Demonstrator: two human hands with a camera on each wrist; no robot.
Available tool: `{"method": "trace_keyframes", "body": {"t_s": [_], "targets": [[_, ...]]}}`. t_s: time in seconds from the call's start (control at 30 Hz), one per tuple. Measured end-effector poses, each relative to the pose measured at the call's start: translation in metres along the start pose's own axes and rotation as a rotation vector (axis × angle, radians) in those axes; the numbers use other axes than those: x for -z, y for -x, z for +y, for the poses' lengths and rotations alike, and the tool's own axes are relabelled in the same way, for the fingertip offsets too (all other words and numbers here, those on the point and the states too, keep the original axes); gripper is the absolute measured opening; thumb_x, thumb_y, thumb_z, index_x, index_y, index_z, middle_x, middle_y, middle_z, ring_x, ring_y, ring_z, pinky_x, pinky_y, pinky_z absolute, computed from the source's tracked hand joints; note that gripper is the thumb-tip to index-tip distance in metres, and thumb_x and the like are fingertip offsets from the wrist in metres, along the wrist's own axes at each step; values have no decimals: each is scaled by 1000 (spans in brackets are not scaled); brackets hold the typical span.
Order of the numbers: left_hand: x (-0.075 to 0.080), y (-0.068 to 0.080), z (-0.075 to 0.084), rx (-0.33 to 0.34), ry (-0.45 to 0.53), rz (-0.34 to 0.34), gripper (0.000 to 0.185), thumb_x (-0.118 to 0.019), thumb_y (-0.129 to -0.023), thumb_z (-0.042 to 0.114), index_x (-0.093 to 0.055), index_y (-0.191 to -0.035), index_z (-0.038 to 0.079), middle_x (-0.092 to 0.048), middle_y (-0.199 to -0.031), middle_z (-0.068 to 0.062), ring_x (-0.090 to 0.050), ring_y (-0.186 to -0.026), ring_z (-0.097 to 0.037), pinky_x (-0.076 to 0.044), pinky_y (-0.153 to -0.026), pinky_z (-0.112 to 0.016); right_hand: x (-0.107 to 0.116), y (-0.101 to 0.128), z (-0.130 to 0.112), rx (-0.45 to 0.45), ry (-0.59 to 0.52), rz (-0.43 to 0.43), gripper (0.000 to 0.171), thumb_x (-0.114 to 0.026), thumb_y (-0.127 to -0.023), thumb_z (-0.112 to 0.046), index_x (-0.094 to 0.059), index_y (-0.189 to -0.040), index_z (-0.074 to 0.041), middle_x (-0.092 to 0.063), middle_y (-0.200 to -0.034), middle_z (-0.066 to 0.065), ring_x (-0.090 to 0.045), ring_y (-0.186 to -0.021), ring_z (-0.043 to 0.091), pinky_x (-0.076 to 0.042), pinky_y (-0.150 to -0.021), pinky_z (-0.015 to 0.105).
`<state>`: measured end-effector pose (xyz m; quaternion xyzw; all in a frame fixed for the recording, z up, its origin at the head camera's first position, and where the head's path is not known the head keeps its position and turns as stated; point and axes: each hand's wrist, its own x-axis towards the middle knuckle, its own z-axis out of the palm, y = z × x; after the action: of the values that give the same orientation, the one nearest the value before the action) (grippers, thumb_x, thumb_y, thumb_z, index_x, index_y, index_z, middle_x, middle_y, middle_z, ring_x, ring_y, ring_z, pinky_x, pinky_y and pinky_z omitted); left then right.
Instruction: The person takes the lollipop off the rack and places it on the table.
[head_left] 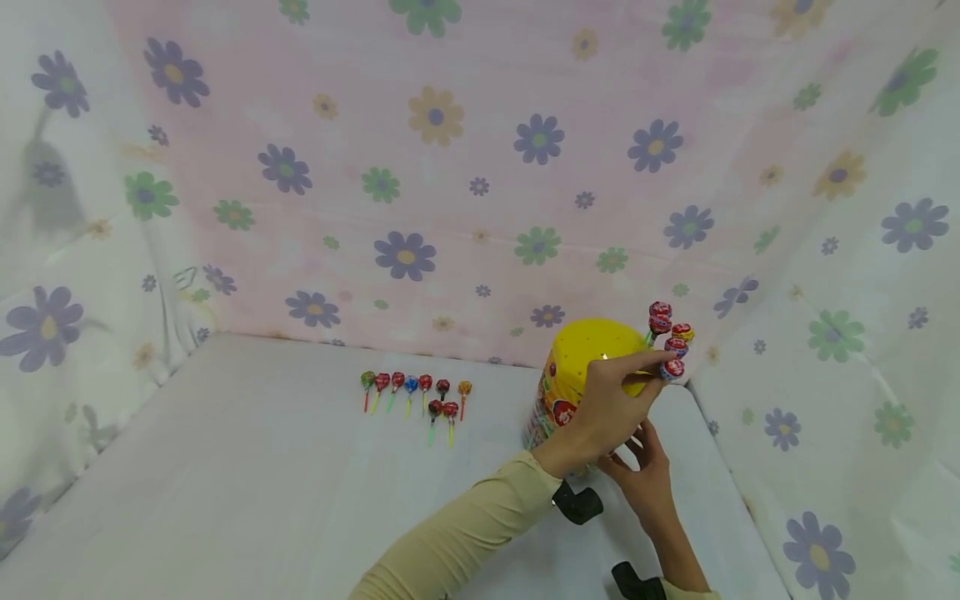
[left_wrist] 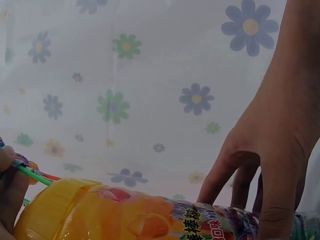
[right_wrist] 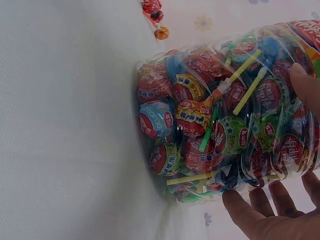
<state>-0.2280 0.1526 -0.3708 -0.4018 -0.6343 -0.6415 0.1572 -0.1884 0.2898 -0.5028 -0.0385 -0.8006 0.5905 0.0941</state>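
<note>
A clear plastic jar full of wrapped lollipops [right_wrist: 190,120] stands on the table under a yellow lid [head_left: 588,346]. Above the lid's right side, my left hand [head_left: 611,404] pinches a lollipop [head_left: 672,370] in red and blue wrapping. Several other lollipops [head_left: 660,310] cluster by those fingertips; a green stick [left_wrist: 35,176] runs down to the lid, its end hidden. Lower down, my right hand [head_left: 647,479] holds the jar's side, thumb [right_wrist: 306,90] and fingers spread around it.
Left of the jar, several lollipops [head_left: 411,384] lie in a loose row on the white table [head_left: 247,467], with two [head_left: 450,409] in front. Flowered cloth [head_left: 480,150] hangs behind and at both sides. Dark wrist cameras [head_left: 577,502] sit on both wrists.
</note>
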Motion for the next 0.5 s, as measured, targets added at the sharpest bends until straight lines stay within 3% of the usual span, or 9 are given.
{"method": "trace_keyframes", "body": {"t_s": [0.17, 0.37, 0.5], "targets": [[-2, 3, -6, -67, 24, 40, 31, -66, -95, -4, -67, -126, -4, -72, -122, -18, -73, -108, -21, -54, -93, -19, 2, 0, 1, 1, 2, -4, 95, -78, -89, -4, -20, -163, -21, -35, -159, 15, -42, -140, 35, -46, -103, 36], [-3, -3, 4, -82, 183, 145, 32, -66, -96, -3, -65, -127, -5, -71, -120, -22, -72, -107, -24, -59, -89, -27, 2, -1, 1, 0, -10, 2, 96, -78, -88, -3, -20, -163, -20, -37, -157, 14, -43, -138, 31, -47, -103, 32], [0, -2, 16, -71, 233, 112, 32, -65, -96, -4, -63, -128, -3, -70, -118, -23, -71, -109, -22, -60, -89, -29, 2, -1, 2, 18, 0, 3, 95, -79, -88, -7, -22, -163, -23, -40, -154, 10, -44, -135, 28, -50, -100, 23]]}}
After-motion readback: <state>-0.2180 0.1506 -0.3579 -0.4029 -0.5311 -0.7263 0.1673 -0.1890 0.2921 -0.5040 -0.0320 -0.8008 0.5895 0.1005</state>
